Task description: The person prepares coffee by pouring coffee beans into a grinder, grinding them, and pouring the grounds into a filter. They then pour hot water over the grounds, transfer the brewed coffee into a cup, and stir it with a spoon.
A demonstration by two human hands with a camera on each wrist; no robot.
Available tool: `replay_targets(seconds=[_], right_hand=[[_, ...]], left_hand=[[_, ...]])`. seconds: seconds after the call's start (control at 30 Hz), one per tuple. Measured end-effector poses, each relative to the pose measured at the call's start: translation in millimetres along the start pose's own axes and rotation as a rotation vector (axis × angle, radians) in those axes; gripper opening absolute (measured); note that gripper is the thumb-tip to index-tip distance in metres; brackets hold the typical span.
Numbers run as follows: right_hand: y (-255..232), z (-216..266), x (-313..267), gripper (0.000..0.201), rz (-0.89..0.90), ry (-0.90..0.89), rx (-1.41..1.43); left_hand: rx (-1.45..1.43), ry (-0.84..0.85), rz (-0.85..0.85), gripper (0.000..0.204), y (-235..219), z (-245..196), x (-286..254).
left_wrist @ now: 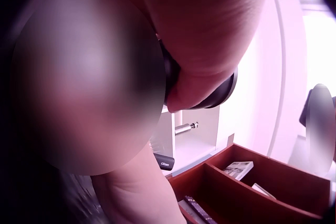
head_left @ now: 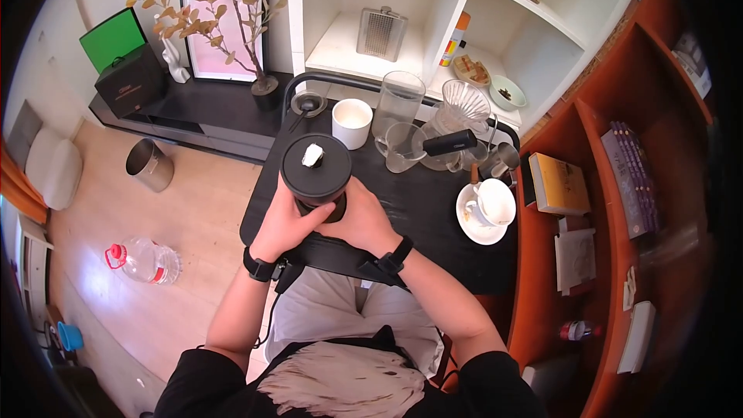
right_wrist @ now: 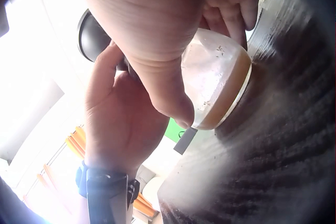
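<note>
In the head view, a coffee grinder with a wide black round top (head_left: 319,178) and a small white piece at its centre stands over the near left part of the black table (head_left: 433,255). My left hand (head_left: 288,223) grips it from the left, thumb across the front. From the other side, my right hand (head_left: 365,218) wraps round it. The right wrist view shows the grinder's clear glass jar (right_wrist: 207,74) below the hands, small dark specks inside and its base close to the table. Fingers cover the grinder's narrow middle. Much of the left wrist view is blurred.
Behind the hands stand a white canister (head_left: 352,125), a tall glass (head_left: 401,97), a glass pitcher (head_left: 404,145) and a ribbed glass dripper (head_left: 464,104). A white cup (head_left: 496,200) sits on a saucer (head_left: 474,228) at right. A wooden bookcase (head_left: 592,139) borders the table's right side.
</note>
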State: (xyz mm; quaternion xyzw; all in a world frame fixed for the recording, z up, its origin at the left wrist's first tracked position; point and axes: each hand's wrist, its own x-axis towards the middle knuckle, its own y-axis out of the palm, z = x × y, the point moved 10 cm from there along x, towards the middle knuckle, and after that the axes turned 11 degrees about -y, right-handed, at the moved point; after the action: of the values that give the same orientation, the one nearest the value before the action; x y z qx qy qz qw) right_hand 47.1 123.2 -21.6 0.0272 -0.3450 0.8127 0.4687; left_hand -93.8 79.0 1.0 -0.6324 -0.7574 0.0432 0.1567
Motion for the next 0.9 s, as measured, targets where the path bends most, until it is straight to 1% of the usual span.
replay_targets(seconds=[0.13,0.2,0.23,0.27,0.33,0.4,0.43,0.5,0.57,0.63,0.7,0.8,0.87,0.9], right_hand=[[0,2,0,0.081,-0.012,-0.015,0.006],[1,4,0,0.081,0.003,-0.02,0.007],[1,4,0,0.081,0.015,0.005,0.003],[1,2,0,0.08,0.026,0.029,-0.002],[0,3,-1,0.08,0.006,0.014,-0.018],[-2,3,-1,0.079,-0.014,0.004,-0.029],[-2,4,0,0.079,-0.013,0.0,-0.033],[0,6,0,0.079,-0.005,-0.005,-0.035],[0,4,0,0.08,0.018,0.033,-0.008],[1,4,-1,0.081,0.011,0.024,-0.013],[-1,4,-1,0.081,0.0,0.016,-0.013],[-6,5,-1,0.081,0.02,0.001,-0.021],[-11,18,5,0.08,0.191,-0.209,-0.29],[-18,20,9,0.075,0.26,-0.231,-0.356]], left_hand=[[-0.078,-0.059,0.011,0.085,-1,1,3],[0.095,0.001,-0.019,0.085,0,-7,5],[0.094,0.001,-0.024,0.085,0,-9,3],[0.058,0.007,-0.025,0.085,0,-12,1],[0.022,0.018,-0.024,0.085,-1,-15,-1],[-0.042,-0.047,0.027,0.086,-2,-7,-1],[-0.041,-0.047,0.026,0.086,-3,-9,0],[0.106,0.041,-0.058,0.084,-7,-22,1],[0.103,0.052,-0.055,0.082,-6,-20,1],[0.098,0.069,-0.048,0.08,-4,-20,1],[-0.048,-0.026,0.001,0.079,-1,-9,0],[-0.021,-0.022,0.006,0.078,-3,-15,-1],[0.036,-0.007,0.009,0.076,-4,-18,0],[0.089,0.007,0.013,0.074,-4,-20,0]])
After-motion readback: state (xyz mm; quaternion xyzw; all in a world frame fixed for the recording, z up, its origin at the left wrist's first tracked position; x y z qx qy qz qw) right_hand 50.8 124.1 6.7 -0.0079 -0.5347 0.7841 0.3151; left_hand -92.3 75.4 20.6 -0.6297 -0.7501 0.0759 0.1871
